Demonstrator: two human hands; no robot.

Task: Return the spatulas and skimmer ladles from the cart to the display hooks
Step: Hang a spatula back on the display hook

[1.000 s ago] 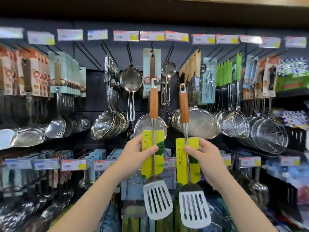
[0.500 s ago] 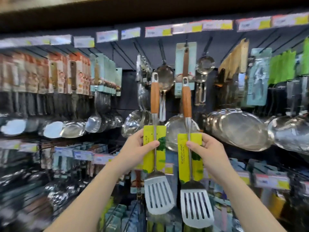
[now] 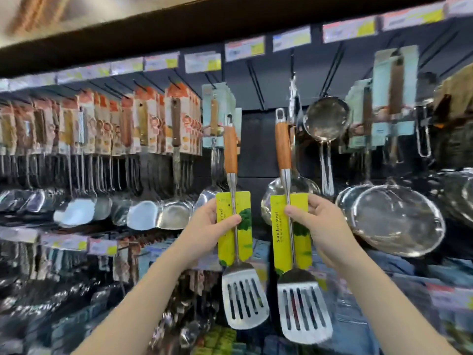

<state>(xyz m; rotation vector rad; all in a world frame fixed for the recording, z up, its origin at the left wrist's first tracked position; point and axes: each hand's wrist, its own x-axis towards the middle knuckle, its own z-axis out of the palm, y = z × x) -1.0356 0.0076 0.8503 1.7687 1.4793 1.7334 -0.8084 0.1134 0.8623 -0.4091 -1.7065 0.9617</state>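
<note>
I hold two slotted steel spatulas upright in front of the display wall, wooden handles up, blades down. My left hand (image 3: 207, 230) pinches the yellow label card of the left spatula (image 3: 244, 301). My right hand (image 3: 323, 228) pinches the yellow card of the right spatula (image 3: 303, 310). The hang loop of the right spatula's handle (image 3: 282, 143) is close below bare black hooks (image 3: 256, 78); the left spatula's handle (image 3: 230, 148) overlaps a hanging packaged utensil (image 3: 217, 111).
Rows of carded turners and ladles (image 3: 102, 155) hang on the left. Mesh strainers (image 3: 326, 121) and large skimmers (image 3: 396, 219) hang on the right. Price tags (image 3: 244, 48) line the top rail. More utensils fill the lower racks (image 3: 76, 278). The view is motion-blurred.
The view has swung left, so the strainers slid rightward in frame and more carded turners appear on the left. Both hands keep their hold; the spatulas stay upright, side by side.
</note>
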